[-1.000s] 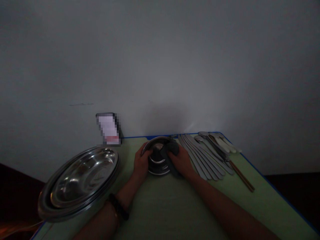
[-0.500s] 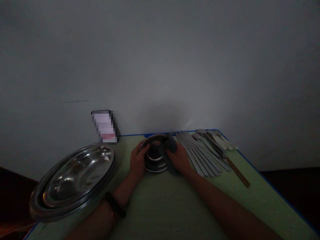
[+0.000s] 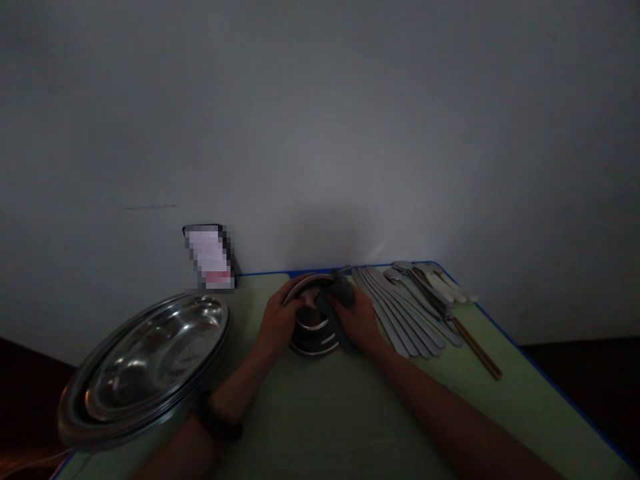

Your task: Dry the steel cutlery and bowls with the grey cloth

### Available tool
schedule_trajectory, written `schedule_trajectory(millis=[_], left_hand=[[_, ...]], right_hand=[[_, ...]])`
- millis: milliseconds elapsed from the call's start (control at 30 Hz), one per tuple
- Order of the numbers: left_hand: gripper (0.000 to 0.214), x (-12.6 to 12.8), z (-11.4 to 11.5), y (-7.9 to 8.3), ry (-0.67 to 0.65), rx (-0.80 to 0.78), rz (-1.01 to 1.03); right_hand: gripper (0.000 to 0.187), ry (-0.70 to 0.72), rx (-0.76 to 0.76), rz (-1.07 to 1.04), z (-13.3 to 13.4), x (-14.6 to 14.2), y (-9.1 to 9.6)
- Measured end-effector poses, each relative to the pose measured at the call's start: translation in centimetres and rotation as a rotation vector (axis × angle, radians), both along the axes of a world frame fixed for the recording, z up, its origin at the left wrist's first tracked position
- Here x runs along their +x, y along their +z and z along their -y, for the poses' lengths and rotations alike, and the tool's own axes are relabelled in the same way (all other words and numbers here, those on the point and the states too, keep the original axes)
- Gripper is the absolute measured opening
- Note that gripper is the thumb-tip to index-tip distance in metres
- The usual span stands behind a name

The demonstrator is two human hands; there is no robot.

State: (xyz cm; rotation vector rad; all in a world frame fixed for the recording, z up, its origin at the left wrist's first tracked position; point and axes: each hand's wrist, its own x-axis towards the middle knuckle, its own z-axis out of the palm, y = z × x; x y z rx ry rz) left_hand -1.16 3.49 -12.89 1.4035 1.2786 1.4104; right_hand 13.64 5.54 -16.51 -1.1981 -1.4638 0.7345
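A small round metal bowl (image 3: 316,347) is held above or on the table's middle; whether it touches the tabletop I cannot tell. My left hand (image 3: 280,320) grips its left rim, and its fingertips are partly hidden. My right hand (image 3: 361,320) is closed round a dark grey cloth (image 3: 341,293), which presses against the bowl's right side. Just right of that hand lies a row of table knives (image 3: 400,320), handles toward me. Beyond them are spoons (image 3: 395,275) and a pair of brown chopsticks (image 3: 477,350).
At the left stands a stack of large metal basins (image 3: 150,357). A phone (image 3: 210,257) with a blurred-out screen leans on the grey wall (image 3: 320,133). White-handled utensils (image 3: 440,287) lie at the far right of the green, blue-edged table (image 3: 320,427).
The bowl has tilted and turned a little, its lower rim nearer me. My left hand has shifted slightly along the rim. The cloth stays pressed on the right side.
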Motion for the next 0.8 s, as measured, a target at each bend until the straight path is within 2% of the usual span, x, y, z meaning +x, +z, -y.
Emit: schedule_trajectory(millis=[133,367,467,633,700,800], left_hand=[[0.028,-0.14,0.01,-1.04,0.060,0.057,0.027],[0.024,0.20,0.51,-1.05,0.193,0.026,0.182],[0.021,0.18,0.48,-0.96,0.154,0.002,0.237],[0.017,0.01,0.43,-0.47,-0.103,-0.013,0.446],[0.010,-0.08,0.43,-0.38,-0.112,-0.058,0.528],[0.012,-0.19,0.37,-0.64,-0.041,-0.076,0.548]], right_hand=[[0.021,0.000,0.001,0.032,0.01,0.04,0.05],[0.018,0.018,-0.002,0.089,0.01,-0.01,0.01],[0.018,0.026,-0.013,0.082,-0.03,0.00,-0.07],[0.021,0.042,-0.015,0.074,0.05,0.09,-0.06],[0.021,0.033,-0.008,0.078,0.11,0.11,0.01],[0.021,0.023,-0.010,0.064,0.16,0.10,0.04]])
